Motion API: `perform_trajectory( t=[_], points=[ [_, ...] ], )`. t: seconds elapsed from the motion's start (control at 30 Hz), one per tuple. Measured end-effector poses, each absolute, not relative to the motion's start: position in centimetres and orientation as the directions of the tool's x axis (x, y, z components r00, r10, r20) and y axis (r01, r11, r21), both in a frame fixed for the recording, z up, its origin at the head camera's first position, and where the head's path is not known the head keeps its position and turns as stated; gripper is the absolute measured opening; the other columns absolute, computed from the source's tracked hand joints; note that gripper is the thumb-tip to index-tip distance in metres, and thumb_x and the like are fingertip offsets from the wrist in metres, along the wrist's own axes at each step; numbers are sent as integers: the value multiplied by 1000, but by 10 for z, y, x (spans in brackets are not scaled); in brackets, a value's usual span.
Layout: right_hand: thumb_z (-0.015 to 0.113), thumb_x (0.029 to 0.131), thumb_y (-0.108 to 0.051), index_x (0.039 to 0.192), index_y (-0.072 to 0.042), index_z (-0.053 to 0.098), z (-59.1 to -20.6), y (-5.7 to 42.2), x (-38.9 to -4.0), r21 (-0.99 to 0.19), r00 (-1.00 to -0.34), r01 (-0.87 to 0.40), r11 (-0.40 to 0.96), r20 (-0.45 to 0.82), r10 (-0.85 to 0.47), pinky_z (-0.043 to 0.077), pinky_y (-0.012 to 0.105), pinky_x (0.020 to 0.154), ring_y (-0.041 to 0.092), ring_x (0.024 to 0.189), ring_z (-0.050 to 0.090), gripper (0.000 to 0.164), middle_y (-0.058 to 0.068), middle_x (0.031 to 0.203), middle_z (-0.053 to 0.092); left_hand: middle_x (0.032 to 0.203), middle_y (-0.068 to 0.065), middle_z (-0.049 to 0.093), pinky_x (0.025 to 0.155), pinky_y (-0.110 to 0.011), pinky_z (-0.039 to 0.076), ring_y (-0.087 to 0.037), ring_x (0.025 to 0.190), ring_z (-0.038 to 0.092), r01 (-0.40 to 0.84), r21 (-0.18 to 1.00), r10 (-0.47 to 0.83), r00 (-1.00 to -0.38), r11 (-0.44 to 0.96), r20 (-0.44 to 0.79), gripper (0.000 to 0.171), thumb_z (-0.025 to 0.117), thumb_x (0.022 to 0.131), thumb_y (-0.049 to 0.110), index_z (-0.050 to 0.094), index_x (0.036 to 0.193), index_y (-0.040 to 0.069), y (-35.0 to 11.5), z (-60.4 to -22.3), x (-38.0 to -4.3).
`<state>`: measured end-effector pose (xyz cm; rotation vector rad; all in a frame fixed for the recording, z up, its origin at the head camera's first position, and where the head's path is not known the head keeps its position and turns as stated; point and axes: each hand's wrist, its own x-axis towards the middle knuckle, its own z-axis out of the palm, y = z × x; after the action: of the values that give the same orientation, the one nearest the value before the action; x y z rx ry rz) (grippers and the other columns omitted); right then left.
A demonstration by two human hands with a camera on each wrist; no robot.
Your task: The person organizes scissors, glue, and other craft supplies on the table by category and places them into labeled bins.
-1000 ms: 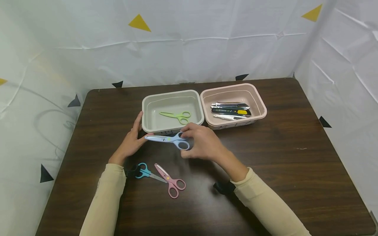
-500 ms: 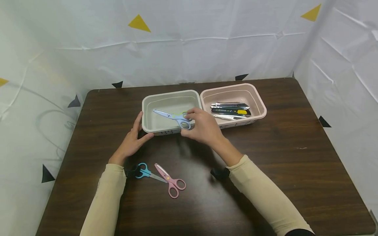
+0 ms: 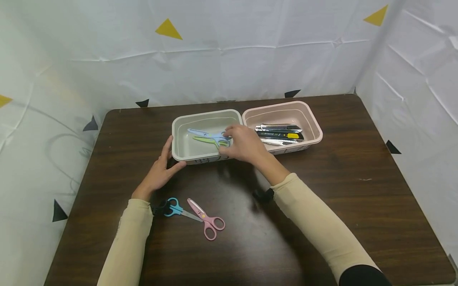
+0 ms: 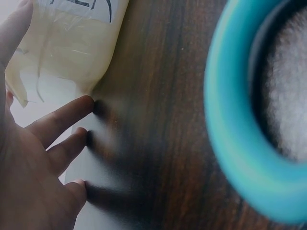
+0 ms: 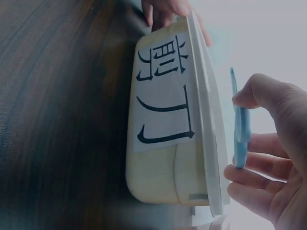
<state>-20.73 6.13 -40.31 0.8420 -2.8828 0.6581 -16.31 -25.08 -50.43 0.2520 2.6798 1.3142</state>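
Note:
My right hand [image 3: 245,145] pinches a pair of light blue scissors [image 3: 202,134] by the handles, over the pale grey-green bin [image 3: 182,117]. In the right wrist view the scissors [image 5: 241,129] show edge-on, right by the bin's rim. Light green scissors [image 3: 202,140] lie inside the bin, partly overlapped by the blue pair. My left hand [image 3: 157,172] is at the bin's near left corner with fingers spread and straight. The left wrist view shows this hand [image 4: 43,163] beside the bin's wall [image 4: 72,52].
A pink bin [image 3: 315,129] with several utility knives [image 3: 279,136] stands right of the grey-green one. Pink scissors [image 3: 205,218] and teal-handled scissors [image 3: 175,207] lie overlapping on the dark wooden table [image 3: 358,198], near my left forearm. A label with writing [image 5: 165,96] faces the near side.
My right hand has carried the light blue scissors away from me, from in front of the grey-green bin to over its inside. The left hand has stayed at the corner.

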Motion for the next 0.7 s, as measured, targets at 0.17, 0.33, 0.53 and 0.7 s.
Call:
perform_trajectory(
  t=[0.17,0.33,0.53,0.7],
  points=[
    [70,74,-34,109,-8,77,-402,55,-216,-375,-854,-515,771,142,-501,51,37,71,22,89,62,44,8,108,69,162,-4,21,104,-73,16,-32,143,29,95,797,219,-975,596,-47,93,65,92,48,-6,153,51,-252,-506,-164],
    [70,73,-33,106,-10,78,-403,49,-226,-365,-865,-489,792,82,-496,49,35,65,18,80,56,41,4,99,69,162,-4,20,105,-72,17,-31,144,28,96,802,220,-975,589,-45,93,65,92,47,-6,153,50,-252,-505,-164],
    [70,73,-36,104,-12,78,-409,42,-231,-408,-886,-430,806,16,-464,47,32,64,16,78,53,40,2,96,67,161,-4,21,105,-72,17,-31,144,27,97,804,223,-974,587,-45,94,65,93,46,-5,154,48,-252,-505,-162],
    [71,74,-35,98,-13,80,-412,38,-232,-423,-895,-404,811,-2,-447,43,30,61,15,73,51,35,2,93,68,163,2,16,105,-72,17,-29,144,28,102,806,226,-973,583,-40,93,65,93,46,-6,152,53,-252,-506,-162]
  ],
)
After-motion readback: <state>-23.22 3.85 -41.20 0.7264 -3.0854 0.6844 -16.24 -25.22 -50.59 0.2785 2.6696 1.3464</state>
